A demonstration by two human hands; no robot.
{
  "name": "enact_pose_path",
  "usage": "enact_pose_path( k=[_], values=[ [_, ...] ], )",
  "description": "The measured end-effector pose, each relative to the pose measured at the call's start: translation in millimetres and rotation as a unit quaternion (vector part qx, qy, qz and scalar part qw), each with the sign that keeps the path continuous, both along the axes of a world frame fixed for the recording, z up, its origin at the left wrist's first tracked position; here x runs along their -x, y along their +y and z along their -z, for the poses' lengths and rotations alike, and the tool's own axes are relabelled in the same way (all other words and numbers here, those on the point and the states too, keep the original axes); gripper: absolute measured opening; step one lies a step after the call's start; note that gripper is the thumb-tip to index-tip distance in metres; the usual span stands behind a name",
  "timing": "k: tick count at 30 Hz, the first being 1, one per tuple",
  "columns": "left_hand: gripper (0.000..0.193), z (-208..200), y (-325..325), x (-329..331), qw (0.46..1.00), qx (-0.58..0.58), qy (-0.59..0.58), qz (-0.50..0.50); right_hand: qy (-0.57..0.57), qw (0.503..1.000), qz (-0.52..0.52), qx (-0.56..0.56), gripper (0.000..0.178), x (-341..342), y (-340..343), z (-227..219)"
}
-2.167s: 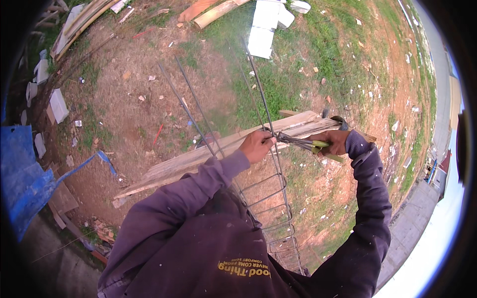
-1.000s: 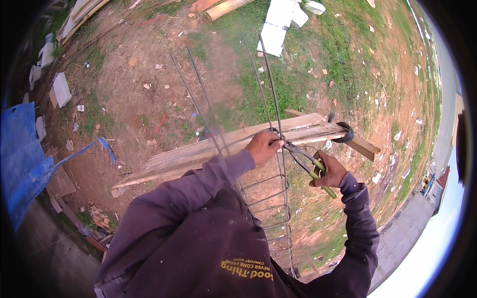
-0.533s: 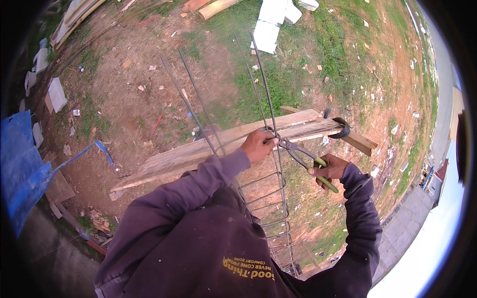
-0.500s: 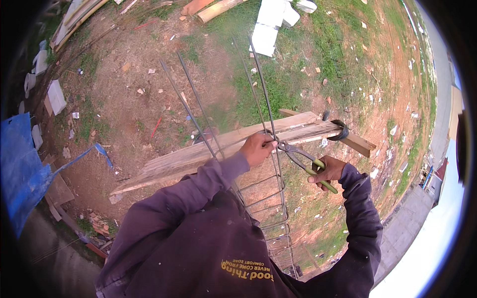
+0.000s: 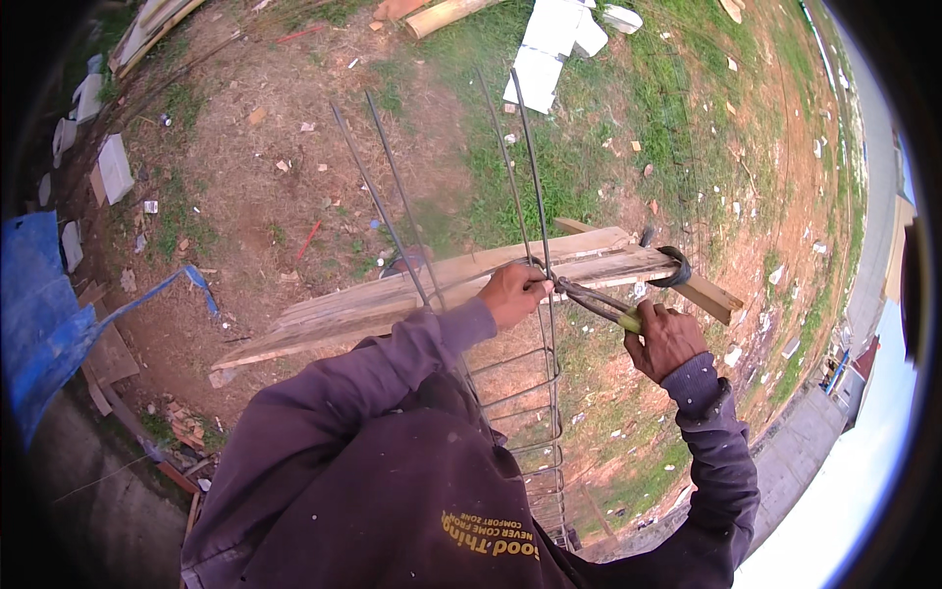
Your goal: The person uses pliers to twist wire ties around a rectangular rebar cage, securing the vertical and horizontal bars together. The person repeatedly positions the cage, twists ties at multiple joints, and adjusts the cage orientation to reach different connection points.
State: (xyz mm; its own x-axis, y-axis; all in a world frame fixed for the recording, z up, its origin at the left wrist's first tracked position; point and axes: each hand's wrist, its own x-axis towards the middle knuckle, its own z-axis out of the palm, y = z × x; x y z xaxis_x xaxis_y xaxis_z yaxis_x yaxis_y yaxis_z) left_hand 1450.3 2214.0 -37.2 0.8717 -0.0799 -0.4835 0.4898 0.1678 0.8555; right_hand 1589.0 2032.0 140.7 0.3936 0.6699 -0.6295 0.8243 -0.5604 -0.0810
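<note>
My right hand point(image 5: 667, 341) is wrapped round a pair of pincers point(image 5: 597, 302) with green grips. Their jaws meet the front steel rod point(image 5: 541, 187) of a rebar cage, just right of my left fingertips. My left hand point(image 5: 512, 296) is closed in a pinch against that rod; whatever sits between its fingertips is too small to make out. Bent steel stirrups point(image 5: 520, 395) join the rods below my hands. Under the cage runs a wooden plank point(image 5: 324, 329), beneath my left wrist.
A dark band point(image 5: 672, 267) wraps the plank's right end, by a crossing timber point(image 5: 711, 296). Two more rods point(image 5: 378, 191) of the cage rise on the left. Blue sheeting point(image 5: 44, 314) hangs at far left. White boards point(image 5: 543, 59) and scattered debris lie on grassy dirt.
My right hand has turned over, knuckles upward, and the pincers' handles have come together. My left hand keeps its place at the rod. The whole view has shifted slightly.
</note>
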Motion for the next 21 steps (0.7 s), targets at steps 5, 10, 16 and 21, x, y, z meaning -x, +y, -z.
enact_pose_path(
  k=[5,10,16,21],
  values=[
    [0.028,0.6,-0.1,-0.8,1.000,-0.024,-0.005,-0.003,-0.011,0.999,-0.027,0.035,0.034,-38.7,-5.6,35.0],
    [0.029,5.5,0.3,-1.5,0.997,-0.071,-0.044,0.002,-0.005,1.000,0.000,0.015,0.024,-23.8,-7.8,40.2],
    [0.029,4.0,-2.4,0.2,0.998,-0.047,-0.043,-0.011,-0.056,0.991,0.028,0.120,0.036,5.7,-3.2,6.2],
    [0.028,0.4,-1.4,0.2,1.000,-0.025,-0.006,-0.004,0.390,0.777,0.405,0.284,0.046,-21.2,7.6,25.7]
  ],
)
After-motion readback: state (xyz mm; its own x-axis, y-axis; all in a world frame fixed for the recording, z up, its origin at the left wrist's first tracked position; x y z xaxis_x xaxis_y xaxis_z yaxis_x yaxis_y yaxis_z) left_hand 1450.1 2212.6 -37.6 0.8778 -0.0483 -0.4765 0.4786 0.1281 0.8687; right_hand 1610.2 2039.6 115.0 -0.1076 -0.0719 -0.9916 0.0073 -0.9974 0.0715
